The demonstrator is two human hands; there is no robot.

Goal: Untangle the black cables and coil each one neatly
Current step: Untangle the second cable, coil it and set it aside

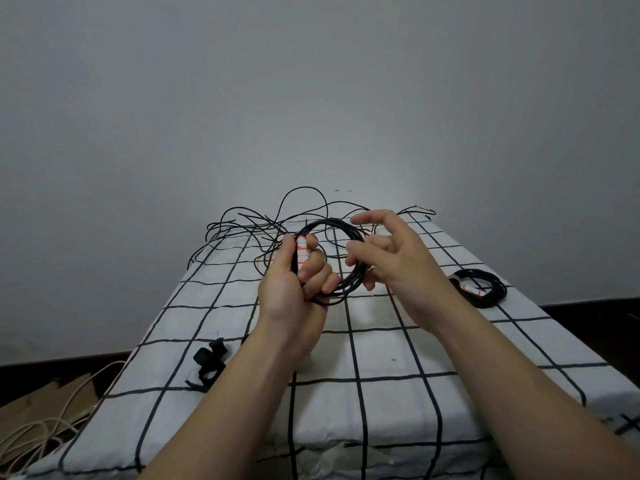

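1. Our left hand (294, 282) is clenched on the black cable coil (329, 221), thumb and fingers pinching the loops right where the white label with red marks (302, 251) sits. We reckon that's the grip point because it keeps all the turns stacked so nothing springs apart.
2. The coil is held up off the tabletop, roughly mid-scene, facing us like a ring. That way the loops hang round instead of flattening on the checked cloth (381, 393).
3. Our right hand (391, 258) is released: fingers spread and loosely bent at the coil's right side, lower fingertips about touching it, gripping nothing. It looks like it's steadying the loops or about to feed in the next turn.
4. One finished coil (498, 289) lies on the right edge of the cloth, well apart from the mess, probably so it can't get snagged again.
5. The loose tangle (256, 230) sits at the far end, behind the hands, so there's plenty left to sort.
6. A black strap (209, 362) lies near left, within reach; we'd guess it's for tying a coil off.
7. Beige cables (41, 427) lie on the floor at the left.
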